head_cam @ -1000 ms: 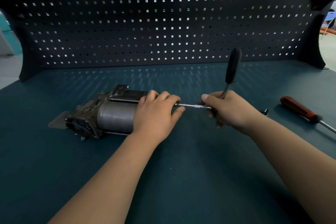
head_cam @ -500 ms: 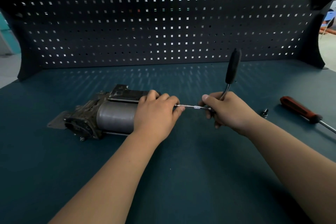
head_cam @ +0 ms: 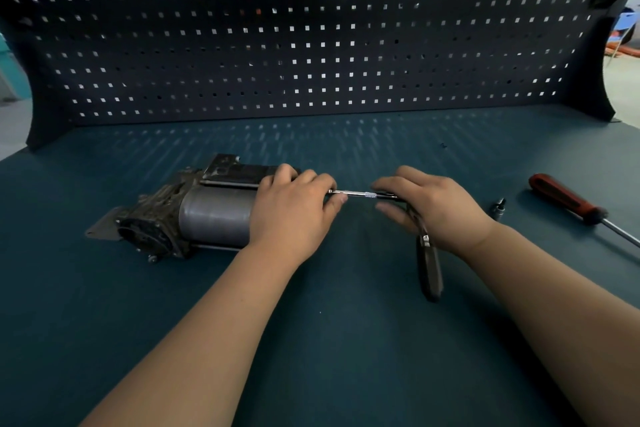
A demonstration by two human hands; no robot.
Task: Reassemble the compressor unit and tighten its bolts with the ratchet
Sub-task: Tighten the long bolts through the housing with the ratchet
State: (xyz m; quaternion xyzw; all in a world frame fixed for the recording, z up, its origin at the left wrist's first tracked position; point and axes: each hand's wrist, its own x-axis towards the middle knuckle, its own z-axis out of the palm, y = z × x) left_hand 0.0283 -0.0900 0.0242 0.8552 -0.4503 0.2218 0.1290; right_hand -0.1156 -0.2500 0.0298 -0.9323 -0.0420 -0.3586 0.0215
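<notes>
Head view: the grey cylindrical metal compressor unit [head_cam: 214,215], lying at 9 o'clock, looks heavy and rigid, best steadied at its end, where the left hand [head_cam: 294,215] curls round it. The right hand [head_cam: 440,208] grips the black-handled ratchet [head_cam: 429,274] at its head; the handle has swung from 12 to 6 o'clock.

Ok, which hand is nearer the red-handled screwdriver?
Right. The right hand sits left of the screwdriver, apart from it, at the ratchet; the left hand is farther left, gripping the compressor.
</notes>
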